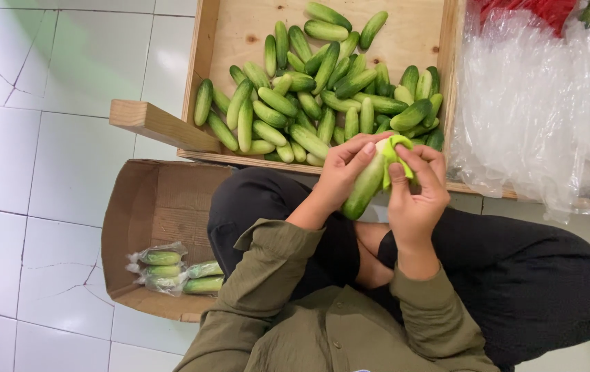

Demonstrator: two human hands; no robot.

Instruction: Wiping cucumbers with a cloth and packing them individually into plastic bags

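1. The far end of the held cucumber (366, 184) is covered by a small piece of bright yellow-green material (395, 153), and what that piece is cannot be made out. The person's fingers hide where it meets the cucumber.
2. The wooden crate (207, 41) runs off the top edge of the frame, so its far wall is out of sight. The clear plastic sheeting (529, 103) on the right is cut off at the top and side, and something red under it is too blurred to identify.
3. The left hand (342, 172) curls round the upper half of the cucumber, fingers laid along it and pointing toward the crate; its grip is closed on the cucumber.
4. The right hand (415, 189) stands just beside it with the palm facing the camera, thumb and fingertips pinching the yellow-green piece at the cucumber's tip.
5. Both hands are held above the person's crossed legs, right at the near edge of the crate, and the cucumber slants down toward the lap.
6. The crate holds a loose heap of green cucumbers (309, 96), piled toward its near side with bare wood showing at the far side.
7. A cardboard box (130, 227) lies on the tiled floor (40, 138) to the person's left. In it lie a few wrapped cucumbers (171, 269) in clear film, close together near one wall.
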